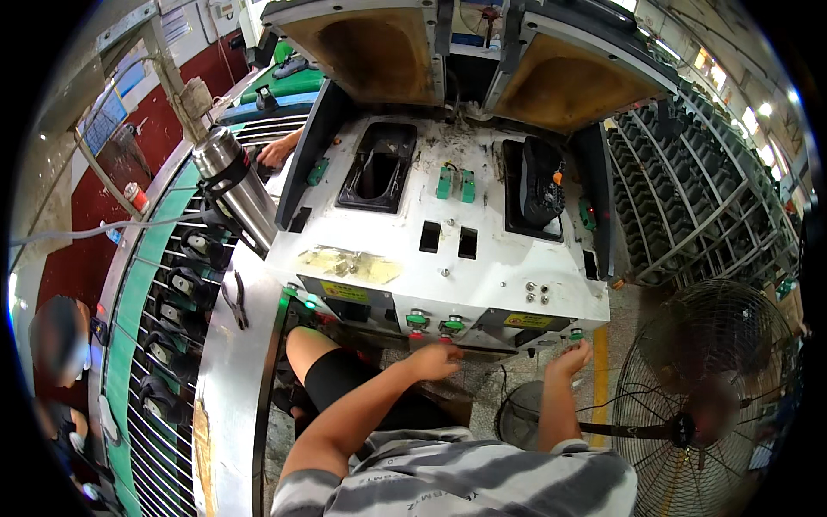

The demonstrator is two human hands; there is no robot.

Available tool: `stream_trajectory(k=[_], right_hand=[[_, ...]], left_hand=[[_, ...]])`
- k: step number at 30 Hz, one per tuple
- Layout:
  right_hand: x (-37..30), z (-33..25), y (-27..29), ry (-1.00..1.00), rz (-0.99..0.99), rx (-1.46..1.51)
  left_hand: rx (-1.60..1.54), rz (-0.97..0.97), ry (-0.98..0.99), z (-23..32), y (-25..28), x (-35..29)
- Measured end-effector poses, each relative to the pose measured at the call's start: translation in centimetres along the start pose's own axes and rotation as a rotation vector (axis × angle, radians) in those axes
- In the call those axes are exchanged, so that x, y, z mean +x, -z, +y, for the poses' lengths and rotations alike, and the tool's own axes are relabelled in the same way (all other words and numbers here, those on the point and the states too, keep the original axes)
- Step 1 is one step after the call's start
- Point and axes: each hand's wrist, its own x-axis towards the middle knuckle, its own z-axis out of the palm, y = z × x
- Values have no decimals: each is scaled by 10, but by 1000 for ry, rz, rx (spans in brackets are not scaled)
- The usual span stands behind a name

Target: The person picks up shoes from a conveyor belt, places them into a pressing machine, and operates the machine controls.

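My left hand is loosely closed just below the red and green push buttons at the middle of a white machine's front; I see nothing in it. My right hand is raised with curled fingers at a green button on the front's right end; whether it presses is unclear. A black shoe with an orange tag sits in the machine's right recess. The left recess has a black rim and holds no shoe. Two lids with brown inner pads stand raised behind them.
On the metal ledge at left lie pliers, with a steel flask beyond. Several black shoes line a roller conveyor farther left. A co-worker's hand reaches in behind the flask. A large fan and a loaded rack stand right.
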Motion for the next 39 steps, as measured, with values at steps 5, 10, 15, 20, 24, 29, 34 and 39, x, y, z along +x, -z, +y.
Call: stream_trajectory(k=[5, 10, 15, 20, 24, 29, 34, 39], right_hand=[[18, 0, 17, -311, -117, 23], [-66, 62, 23, 89, -625, -431], [-219, 69, -62, 242, -1672, -627], [-329, 106, -173, 665, -2203, -270], [-391, 137, -233, 834, -2572, -282], [-408, 161, -254, 1010, -2694, -469], [-388, 143, -244, 978, -2745, -473], [-396, 139, -240, 1212, -2884, -704]], left_hand=[[-2, 168, 109, 7, 3, 40], [-210, 333, 79, 67, 59, -32], [0, 1043, -598, 192, 162, -147], [591, 1787, -1650, 312, 186, -229], [646, 1492, -1581, 368, 180, -242], [861, 1267, -1424, 377, 190, -241], [1049, 1383, -1248, 354, 204, -241], [1094, 1417, -1241, 352, 210, -227]])
